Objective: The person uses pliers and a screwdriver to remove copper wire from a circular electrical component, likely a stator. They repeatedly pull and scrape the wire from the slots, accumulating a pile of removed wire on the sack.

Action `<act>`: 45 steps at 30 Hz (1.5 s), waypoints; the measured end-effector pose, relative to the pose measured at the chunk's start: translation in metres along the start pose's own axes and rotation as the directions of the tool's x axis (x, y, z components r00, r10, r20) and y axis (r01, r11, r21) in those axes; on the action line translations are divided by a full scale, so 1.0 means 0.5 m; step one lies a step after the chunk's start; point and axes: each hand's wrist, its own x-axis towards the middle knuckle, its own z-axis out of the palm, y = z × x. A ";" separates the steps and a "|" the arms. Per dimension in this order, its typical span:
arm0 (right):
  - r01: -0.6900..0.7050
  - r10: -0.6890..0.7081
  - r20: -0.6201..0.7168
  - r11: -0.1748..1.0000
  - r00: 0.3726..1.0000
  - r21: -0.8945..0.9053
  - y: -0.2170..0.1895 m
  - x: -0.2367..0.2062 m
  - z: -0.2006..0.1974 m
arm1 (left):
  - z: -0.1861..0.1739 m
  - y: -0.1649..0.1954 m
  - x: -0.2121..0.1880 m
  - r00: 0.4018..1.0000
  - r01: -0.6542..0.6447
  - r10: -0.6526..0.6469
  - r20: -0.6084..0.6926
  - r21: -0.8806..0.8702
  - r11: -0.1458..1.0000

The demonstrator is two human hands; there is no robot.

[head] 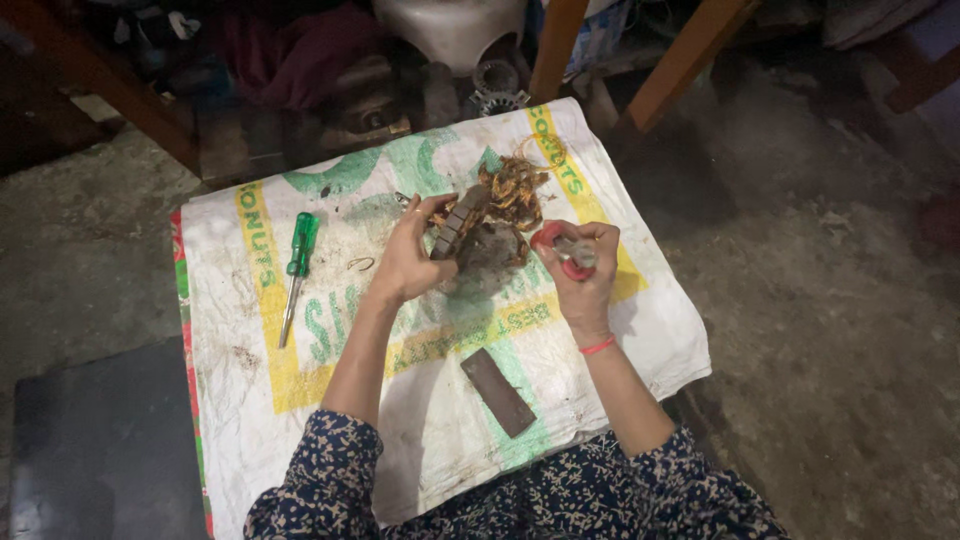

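Note:
My left hand (408, 255) grips a dark metal motor stator (470, 235) that carries a tangle of copper winding wire (512, 192) on its far side. It is held just above a white printed sack (300, 390) spread on the floor. My right hand (582, 268) is closed around a red-handled tool (560, 250), whose tip points at the stator. A red thread band circles my right wrist.
A green-handled screwdriver (297, 265) lies on the sack to the left. A flat dark rectangular metal piece (497, 392) lies on the sack near me. Wooden legs (690, 60), metal gears (497, 88) and clutter stand beyond the sack. A dark slab (100, 450) sits lower left.

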 end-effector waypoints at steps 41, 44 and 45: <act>-0.386 0.373 0.100 0.903 0.922 0.190 0.010 0.018 0.011 | 0.149 -0.150 -0.034 0.877 0.054 -0.277 -0.393 -0.491 0.869; -0.286 0.266 0.111 0.925 0.957 0.250 0.024 0.027 0.007 | 0.151 -0.143 -0.037 0.887 -0.010 -0.217 -0.406 -0.489 0.872; -0.309 0.289 0.114 0.921 0.950 0.237 0.025 0.028 0.006 | 0.152 -0.138 -0.043 0.902 -0.022 -0.207 -0.379 -0.520 0.854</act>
